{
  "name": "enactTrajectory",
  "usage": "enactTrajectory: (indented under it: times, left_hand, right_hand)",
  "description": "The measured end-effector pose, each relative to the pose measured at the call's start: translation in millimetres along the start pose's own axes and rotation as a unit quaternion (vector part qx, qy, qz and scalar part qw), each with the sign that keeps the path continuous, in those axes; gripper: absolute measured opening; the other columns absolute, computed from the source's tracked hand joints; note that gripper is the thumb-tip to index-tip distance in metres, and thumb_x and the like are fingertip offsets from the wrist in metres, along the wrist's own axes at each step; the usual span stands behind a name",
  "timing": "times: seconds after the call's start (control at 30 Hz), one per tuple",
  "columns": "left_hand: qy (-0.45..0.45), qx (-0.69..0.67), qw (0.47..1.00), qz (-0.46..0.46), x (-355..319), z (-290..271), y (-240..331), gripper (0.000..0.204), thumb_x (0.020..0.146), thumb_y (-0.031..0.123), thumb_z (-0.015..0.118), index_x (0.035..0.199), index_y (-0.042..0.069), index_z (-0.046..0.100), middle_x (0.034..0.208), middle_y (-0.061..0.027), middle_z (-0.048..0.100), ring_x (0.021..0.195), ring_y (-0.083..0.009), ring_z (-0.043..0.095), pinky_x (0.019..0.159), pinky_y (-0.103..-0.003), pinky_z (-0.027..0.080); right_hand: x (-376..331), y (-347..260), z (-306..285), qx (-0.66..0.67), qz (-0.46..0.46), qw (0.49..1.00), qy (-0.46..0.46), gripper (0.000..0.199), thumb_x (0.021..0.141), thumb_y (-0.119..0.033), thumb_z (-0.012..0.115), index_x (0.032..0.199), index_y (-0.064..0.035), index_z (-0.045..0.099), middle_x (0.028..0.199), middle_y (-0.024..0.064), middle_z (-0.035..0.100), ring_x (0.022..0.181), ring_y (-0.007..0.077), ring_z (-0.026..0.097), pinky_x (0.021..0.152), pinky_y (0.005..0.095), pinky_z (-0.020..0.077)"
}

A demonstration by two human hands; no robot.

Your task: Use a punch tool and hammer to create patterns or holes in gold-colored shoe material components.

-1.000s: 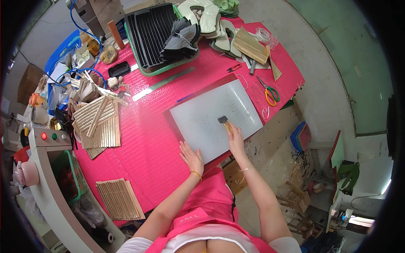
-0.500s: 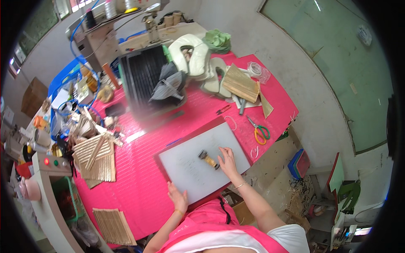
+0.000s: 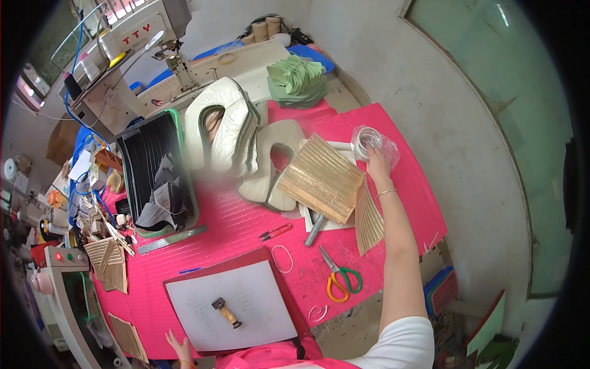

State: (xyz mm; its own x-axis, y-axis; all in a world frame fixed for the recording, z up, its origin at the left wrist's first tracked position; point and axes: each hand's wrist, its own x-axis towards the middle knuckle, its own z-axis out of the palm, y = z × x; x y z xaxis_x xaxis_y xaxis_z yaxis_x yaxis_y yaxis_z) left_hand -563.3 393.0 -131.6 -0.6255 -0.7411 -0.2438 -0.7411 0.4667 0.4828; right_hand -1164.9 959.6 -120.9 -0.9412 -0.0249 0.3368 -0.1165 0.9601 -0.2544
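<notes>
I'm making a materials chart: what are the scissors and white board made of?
The scissors have silvery-grey blades, likely metal; their bright, evenly coloured orange and green handles look like smooth plastic. The white board is perhaps smooth plastic, being pale, flat and even, though I can't be sure.

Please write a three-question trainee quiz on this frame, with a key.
1. Short answer: which hand is at the white coil in clear plastic?
2. True or false: the left hand is gripping the scissors.
3. Multiple choice: where does the yellow-handled tool lie?
a) in the green bin
b) on the white board
c) on the gold pleated sheet

Key:
1. The right hand.
2. False; the scissors lie on the pink table, away from the left hand.
3. b
</notes>
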Motion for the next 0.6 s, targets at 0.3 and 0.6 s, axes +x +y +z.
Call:
enactTrajectory:
  times: [0.3,0.6]
  left_hand:
    - [-0.055,-0.348,0.916,-0.192,53,-35,201,0.051,0.08,0.015,0.049,0.126,0.006,0.03,0.121,-0.0106,0.041,0.111,-0.0231,0.04,0.091,-0.031,0.033]
    - [-0.111,-0.75,0.638,-0.134,212,40,244,0.024,0.08,0.017,0.05,0.097,0.0,0.046,0.115,-0.0253,0.041,0.109,-0.0347,0.04,0.092,-0.036,0.038]
  right_hand:
    - [-15,53,-16,-0.114,-0.133,0.981,-0.088,0.022,0.071,-0.007,0.045,0.09,-0.0071,0.055,0.084,0.0084,0.058,0.083,0.0222,0.053,0.081,0.0392,0.034]
    - [-91,47,-124,-0.03,-0.042,0.963,-0.266,0.038,0.063,-0.009,0.064,0.097,0.0015,0.053,0.106,0.0166,0.048,0.1,0.0316,0.045,0.085,0.0418,0.0343]
